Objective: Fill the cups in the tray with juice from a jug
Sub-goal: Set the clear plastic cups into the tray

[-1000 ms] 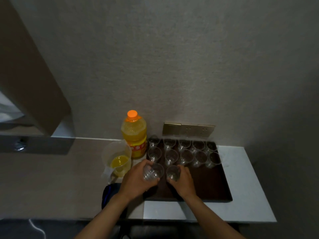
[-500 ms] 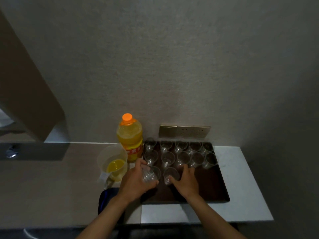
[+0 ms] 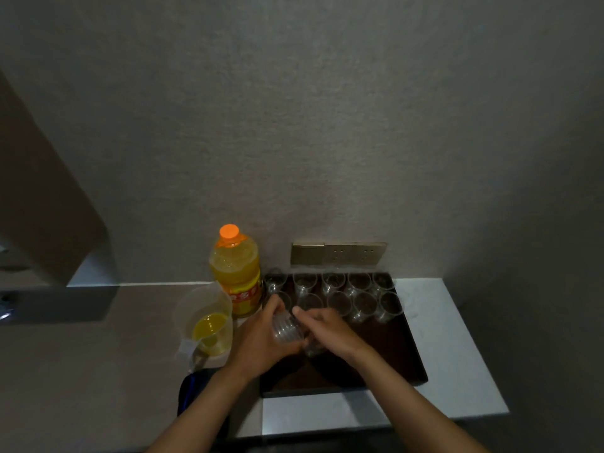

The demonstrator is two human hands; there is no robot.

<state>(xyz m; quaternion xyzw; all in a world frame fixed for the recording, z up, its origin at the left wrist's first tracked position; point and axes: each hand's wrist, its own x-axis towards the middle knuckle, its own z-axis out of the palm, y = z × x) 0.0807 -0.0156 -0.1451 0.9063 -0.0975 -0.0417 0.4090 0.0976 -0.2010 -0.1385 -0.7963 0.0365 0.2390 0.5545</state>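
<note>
At the left edge of the counter [image 3: 98, 338], a clear jug [image 3: 205, 322] stood upright with a shallow pool of yellow juice [image 3: 209, 326] in its bottom. Just behind it and to its right, against the wall, stood a bottle [image 3: 236, 273] of orange drink with an orange cap [image 3: 229, 231], touching or nearly touching the back left corner of the tray [image 3: 408, 354]. A dark blue thing [image 3: 192, 389] lay at the front edge of the counter below the jug; what it was could not be told.

The left hand [image 3: 261, 346] was over the tray's left edge, its fingers curled around a stack of clear cups [image 3: 286, 326] held tilted on its side, the thumb raised beside the stack. The right hand [image 3: 330, 331] met it from the right, fingertips at the mouth end of the stack; whether they pinched a cup could not be told, since the fingers were partly hidden.

The dark tray sat on a white slab [image 3: 457, 371] at the right end of the counter. Along the tray's back edge stood two rows of empty clear cups [image 3: 364, 300], upright and close together, five in the far row; the near row's left end was hidden by the hands. The front half of the tray was bare dark surface. On the wall behind the tray was a brass-coloured socket plate [image 3: 338, 253].
</note>
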